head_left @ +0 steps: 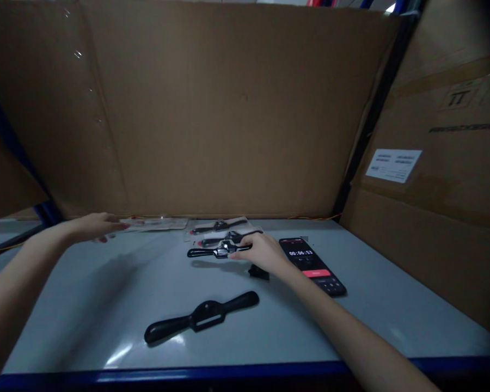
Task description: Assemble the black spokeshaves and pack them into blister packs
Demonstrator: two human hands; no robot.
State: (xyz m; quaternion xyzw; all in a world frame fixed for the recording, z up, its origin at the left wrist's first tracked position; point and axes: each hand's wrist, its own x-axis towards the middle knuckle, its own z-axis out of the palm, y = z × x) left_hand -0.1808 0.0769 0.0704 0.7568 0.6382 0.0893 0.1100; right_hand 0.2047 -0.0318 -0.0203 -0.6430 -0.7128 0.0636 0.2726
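My right hand point(262, 254) is closed on the right handle of a black spokeshave point(216, 251) lying at the middle of the grey table point(85, 305). My left hand point(95, 226) reaches out to the far left with fingers stretched flat, touching the edge of a clear plastic bag point(157, 223). Behind the gripped tool lie two more spokeshaves in bags point(222, 226). A bare black spokeshave body point(202, 317) lies nearer me. A small black part point(258, 271) sits under my right wrist.
A phone point(312, 265) with a running timer lies to the right of my right hand. A big cardboard sheet point(212, 109) stands at the back. Cardboard boxes point(441, 179) wall the right side. The table's blue front edge point(188, 375) runs along the bottom.
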